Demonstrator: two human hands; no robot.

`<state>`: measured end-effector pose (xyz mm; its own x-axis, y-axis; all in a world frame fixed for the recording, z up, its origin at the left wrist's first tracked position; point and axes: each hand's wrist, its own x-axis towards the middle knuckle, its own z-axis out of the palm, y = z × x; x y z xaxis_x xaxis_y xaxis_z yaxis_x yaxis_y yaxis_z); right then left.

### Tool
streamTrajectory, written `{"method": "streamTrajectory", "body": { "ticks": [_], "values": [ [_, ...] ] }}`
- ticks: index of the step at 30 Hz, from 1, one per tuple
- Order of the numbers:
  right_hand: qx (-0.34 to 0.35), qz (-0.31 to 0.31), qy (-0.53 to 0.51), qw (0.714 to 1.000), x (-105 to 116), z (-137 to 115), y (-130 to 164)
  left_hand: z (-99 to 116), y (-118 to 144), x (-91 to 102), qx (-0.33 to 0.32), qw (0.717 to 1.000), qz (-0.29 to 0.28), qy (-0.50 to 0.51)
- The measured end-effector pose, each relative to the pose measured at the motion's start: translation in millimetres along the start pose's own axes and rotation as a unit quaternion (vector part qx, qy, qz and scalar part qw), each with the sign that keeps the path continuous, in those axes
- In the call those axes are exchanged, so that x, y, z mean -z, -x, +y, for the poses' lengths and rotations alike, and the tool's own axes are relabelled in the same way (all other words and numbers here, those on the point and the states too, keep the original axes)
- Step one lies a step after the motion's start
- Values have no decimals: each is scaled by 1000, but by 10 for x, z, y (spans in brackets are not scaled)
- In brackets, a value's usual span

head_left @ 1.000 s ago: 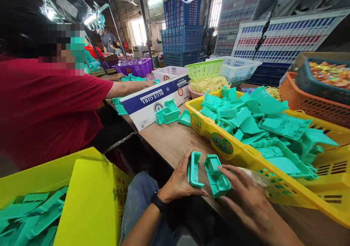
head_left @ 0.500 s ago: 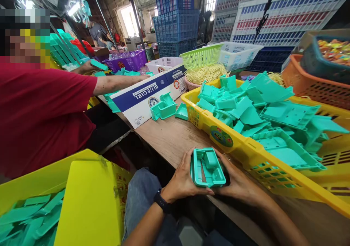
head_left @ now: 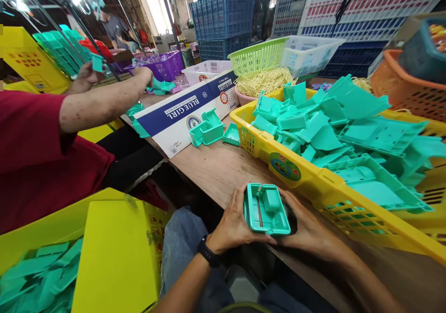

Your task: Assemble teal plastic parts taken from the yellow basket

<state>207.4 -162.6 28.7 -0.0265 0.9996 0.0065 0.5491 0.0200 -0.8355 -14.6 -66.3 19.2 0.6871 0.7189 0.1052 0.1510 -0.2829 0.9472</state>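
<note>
- Gripping from opposite sides, the left hand (head_left: 228,224) and the right hand (head_left: 308,224) clasp one green box (head_left: 272,200) between them, fingers against its outer walls.
- Its open side faces up, with a small block inside and a narrow slit along the floor.
- The box is at the edge of the wooden table (head_left: 212,173), near the yellow basket (head_left: 251,143), which is heaped with green pieces (head_left: 320,132).
- A black watch (head_left: 208,252) circles the left wrist.
- Farther along, small green parts (head_left: 211,129) rest beside a blue-and-white carton (head_left: 181,129).
- A co-worker's hand (head_left: 87,75) holds up a small green piece (head_left: 97,63).
</note>
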Motion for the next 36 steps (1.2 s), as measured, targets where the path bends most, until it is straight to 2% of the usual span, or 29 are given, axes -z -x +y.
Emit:
{"method": "streamTrajectory", "body": {
  "ticks": [9, 16, 23, 31, 36],
  "values": [
    [-9, 14, -10, 1000, -3, -45, 27, 26, -13, -28, -21, 1000, 12, -12],
    [-27, 36, -9, 999, -22, 27, 57, 15, -58, -41, -47, 999, 12, -8],
    [22, 64, 41, 997, -112, 79, 39, 29, -84, -3, -100, 995, -9, -11],
    [-70, 25, -8, 997, -20, 2, 114, -18, -61, -45, -77, 997, 8, 10],
    [-81, 44, -11, 996, -2, -19, 150, -5, -39, -37, -75, 997, 16, 13]
  ]
}}
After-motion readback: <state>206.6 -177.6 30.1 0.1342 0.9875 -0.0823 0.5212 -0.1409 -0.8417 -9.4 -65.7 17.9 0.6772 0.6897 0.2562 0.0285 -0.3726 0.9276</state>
